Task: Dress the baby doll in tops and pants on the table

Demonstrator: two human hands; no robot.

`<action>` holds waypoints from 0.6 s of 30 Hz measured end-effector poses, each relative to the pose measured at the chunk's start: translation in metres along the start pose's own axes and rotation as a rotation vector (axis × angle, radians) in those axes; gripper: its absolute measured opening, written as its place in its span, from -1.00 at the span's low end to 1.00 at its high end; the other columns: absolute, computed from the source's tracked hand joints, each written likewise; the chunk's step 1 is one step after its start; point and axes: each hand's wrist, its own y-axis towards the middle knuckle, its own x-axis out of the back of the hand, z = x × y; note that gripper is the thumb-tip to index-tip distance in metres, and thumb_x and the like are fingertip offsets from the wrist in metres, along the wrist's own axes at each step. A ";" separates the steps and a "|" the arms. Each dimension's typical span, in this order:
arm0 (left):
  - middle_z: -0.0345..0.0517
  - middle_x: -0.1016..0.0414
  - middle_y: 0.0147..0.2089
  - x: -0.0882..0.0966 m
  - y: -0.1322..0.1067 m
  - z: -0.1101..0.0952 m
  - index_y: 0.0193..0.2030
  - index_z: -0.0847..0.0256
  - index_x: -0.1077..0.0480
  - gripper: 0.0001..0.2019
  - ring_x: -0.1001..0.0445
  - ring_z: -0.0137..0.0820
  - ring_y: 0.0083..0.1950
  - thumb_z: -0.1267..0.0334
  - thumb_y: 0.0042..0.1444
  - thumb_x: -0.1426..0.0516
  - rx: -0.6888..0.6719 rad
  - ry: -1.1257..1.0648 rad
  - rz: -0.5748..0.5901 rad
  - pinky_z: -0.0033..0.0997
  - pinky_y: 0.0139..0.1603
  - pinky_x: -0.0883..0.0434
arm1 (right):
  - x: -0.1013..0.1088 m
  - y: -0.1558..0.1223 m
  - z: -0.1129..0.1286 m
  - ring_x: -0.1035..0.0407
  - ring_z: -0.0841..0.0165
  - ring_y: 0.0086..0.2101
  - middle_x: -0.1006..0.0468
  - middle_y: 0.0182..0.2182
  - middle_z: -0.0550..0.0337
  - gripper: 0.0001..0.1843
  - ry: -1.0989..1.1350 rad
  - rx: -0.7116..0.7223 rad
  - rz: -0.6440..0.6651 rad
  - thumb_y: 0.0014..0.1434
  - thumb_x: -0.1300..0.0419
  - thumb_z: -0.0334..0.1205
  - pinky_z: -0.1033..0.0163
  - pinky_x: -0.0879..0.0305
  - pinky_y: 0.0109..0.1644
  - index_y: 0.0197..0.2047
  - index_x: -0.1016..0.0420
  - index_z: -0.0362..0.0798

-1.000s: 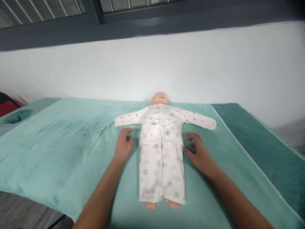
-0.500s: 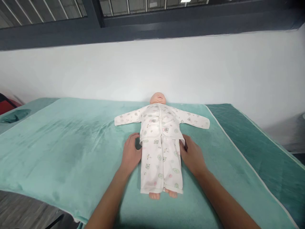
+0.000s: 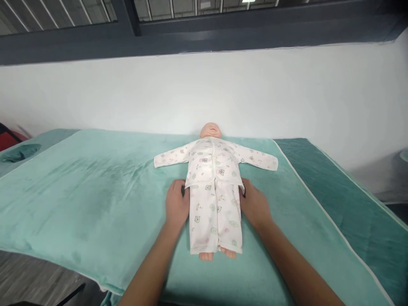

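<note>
A baby doll (image 3: 210, 130) lies on its back, arms stretched out sideways. It wears a white printed long-sleeved shirt (image 3: 213, 163) with a front closure and matching trousers (image 3: 214, 221). Its feet (image 3: 206, 256) poke out below the cuffs. At the left side of the waist, my left hand (image 3: 177, 203) is closed on the trousers' edge, fingertips partly hidden by the shirt hem. My right hand (image 3: 254, 205) pinches the opposite side of the trousers, just under the hem, its fingertips also partly covered.
A pale green plush blanket (image 3: 95, 204) spreads under the doll, with a darker green section (image 3: 338, 187) to the right. Behind stands a white wall (image 3: 191, 93) below a dark window frame (image 3: 223, 36). A red and black item (image 3: 8, 138) sits at the far left.
Both hands have closed in slightly on the trousers, and the gaps between thumbs and fingers are smaller. The trouser cuffs sit a little higher in view.
</note>
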 end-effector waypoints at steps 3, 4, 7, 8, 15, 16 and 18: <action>-0.14 -0.46 -0.19 0.003 -0.003 0.005 -0.29 0.13 -0.31 -0.88 -0.40 -0.28 -0.12 0.25 0.22 0.02 0.048 -0.007 -0.055 -0.27 -0.10 -0.31 | -0.001 -0.001 -0.002 -0.43 0.24 -0.31 -0.57 -0.20 0.07 -0.72 -0.058 0.021 -0.021 0.36 0.09 -0.18 0.26 0.01 -0.40 0.01 -0.34 -0.03; -0.14 -0.46 -0.19 0.003 -0.004 0.006 -0.29 0.13 -0.31 -0.89 -0.40 -0.27 -0.12 0.26 0.21 0.02 0.056 0.000 -0.062 -0.27 -0.09 -0.31 | 0.000 -0.002 -0.002 -0.42 0.25 -0.32 -0.56 -0.20 0.08 -0.73 -0.072 0.028 -0.022 0.36 0.09 -0.18 0.26 0.02 -0.40 0.00 -0.34 -0.03; -0.12 -0.47 -0.18 0.003 -0.005 0.009 -0.28 0.13 -0.29 -0.90 -0.41 -0.24 -0.10 0.26 0.21 0.02 0.058 0.029 -0.081 -0.24 -0.09 -0.32 | 0.001 -0.003 -0.002 -0.41 0.26 -0.34 -0.56 -0.22 0.08 -0.74 -0.091 0.032 -0.024 0.36 0.09 -0.18 0.26 0.05 -0.42 -0.02 -0.34 -0.03; -0.11 -0.47 -0.17 0.002 -0.005 0.009 -0.28 0.12 -0.28 -0.91 -0.41 -0.23 -0.10 0.26 0.22 0.02 0.053 0.041 -0.084 -0.23 -0.09 -0.33 | 0.001 -0.004 -0.002 -0.41 0.26 -0.34 -0.56 -0.23 0.09 -0.74 -0.089 0.031 -0.021 0.36 0.09 -0.17 0.26 0.05 -0.42 -0.02 -0.35 -0.03; -0.06 -0.42 -0.03 0.005 -0.016 0.005 -0.25 0.12 -0.24 -0.97 -0.39 -0.21 0.05 0.25 0.21 -0.05 -0.013 -0.009 -0.123 -0.14 0.07 -0.34 | 0.003 -0.031 -0.008 -0.38 0.29 -0.39 -0.51 -0.33 0.17 -0.64 0.130 -0.003 -0.078 0.30 -0.01 -0.07 0.26 -0.12 -0.39 0.10 -0.31 -0.02; -0.06 -0.42 -0.02 0.008 -0.024 0.005 -0.23 0.12 -0.25 -0.97 -0.40 -0.23 0.06 0.27 0.21 -0.05 -0.006 -0.048 -0.116 -0.16 0.08 -0.34 | 0.003 -0.041 -0.009 -0.39 0.30 -0.37 -0.50 -0.31 0.18 -0.62 0.204 0.014 -0.086 0.29 -0.04 -0.06 0.25 -0.18 -0.35 0.12 -0.30 -0.01; -0.10 -0.42 -0.05 0.016 -0.044 0.004 -0.19 0.12 -0.28 -0.95 -0.41 -0.29 0.01 0.30 0.21 -0.06 0.009 -0.139 -0.059 -0.21 0.06 -0.37 | 0.005 -0.065 -0.011 -0.39 0.32 -0.31 -0.48 -0.27 0.18 -0.63 0.366 0.086 -0.056 0.29 -0.07 -0.08 0.23 -0.28 -0.25 0.12 -0.29 0.01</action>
